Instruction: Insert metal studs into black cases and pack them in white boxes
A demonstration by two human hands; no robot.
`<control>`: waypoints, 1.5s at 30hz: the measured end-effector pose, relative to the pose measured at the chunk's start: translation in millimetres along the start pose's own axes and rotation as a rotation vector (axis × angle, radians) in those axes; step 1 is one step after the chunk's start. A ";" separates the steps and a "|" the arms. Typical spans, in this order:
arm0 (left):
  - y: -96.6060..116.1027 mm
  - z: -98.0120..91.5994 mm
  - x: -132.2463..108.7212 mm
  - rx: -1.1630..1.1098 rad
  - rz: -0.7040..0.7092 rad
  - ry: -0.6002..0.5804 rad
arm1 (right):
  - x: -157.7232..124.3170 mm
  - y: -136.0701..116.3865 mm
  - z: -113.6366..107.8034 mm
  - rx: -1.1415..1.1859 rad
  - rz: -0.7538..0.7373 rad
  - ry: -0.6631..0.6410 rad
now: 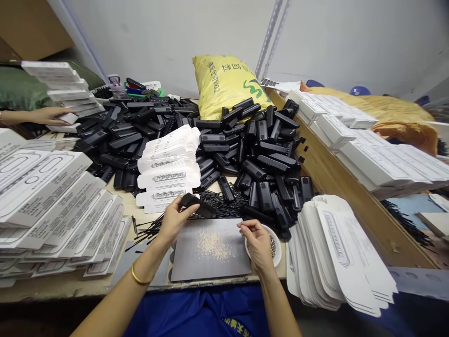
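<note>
Pale wall [168,37] behind wooden table [126,204]

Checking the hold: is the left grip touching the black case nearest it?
Touching: the head view shows the left grip holding one end of the black case.

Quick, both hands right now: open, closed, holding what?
Left hand: closed on a black plastic piece.
Right hand: closed in a pinch; whether it holds anything small cannot be told.
</note>
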State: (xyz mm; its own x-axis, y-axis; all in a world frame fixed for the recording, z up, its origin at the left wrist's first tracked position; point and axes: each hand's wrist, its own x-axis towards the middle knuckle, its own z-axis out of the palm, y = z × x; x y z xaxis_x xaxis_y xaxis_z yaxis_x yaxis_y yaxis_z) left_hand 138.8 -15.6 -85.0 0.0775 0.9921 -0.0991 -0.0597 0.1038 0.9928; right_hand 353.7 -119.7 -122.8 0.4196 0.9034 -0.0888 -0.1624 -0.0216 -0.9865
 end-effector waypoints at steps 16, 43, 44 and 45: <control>-0.2 30.3 -28.5 -0.902 -0.571 0.226 | -17.8 6.1 54.7 0.157 0.022 0.036; 8.9 43.5 -41.2 -0.889 -0.588 0.193 | -19.9 5.4 61.3 0.348 -0.044 0.137; 8.8 42.9 -41.2 -0.886 -0.582 0.198 | -20.3 4.1 60.7 0.368 -0.017 0.122; 8.6 42.2 -41.2 -0.885 -0.575 0.199 | -20.7 3.1 60.1 0.378 0.006 0.103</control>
State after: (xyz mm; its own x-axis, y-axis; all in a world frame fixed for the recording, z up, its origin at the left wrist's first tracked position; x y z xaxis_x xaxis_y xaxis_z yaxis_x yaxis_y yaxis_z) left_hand 177.1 -58.6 -69.6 0.1653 0.7637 -0.6241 -0.7720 0.4940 0.4000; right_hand 290.8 -112.7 -115.8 0.5018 0.8556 -0.1268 -0.4747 0.1499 -0.8673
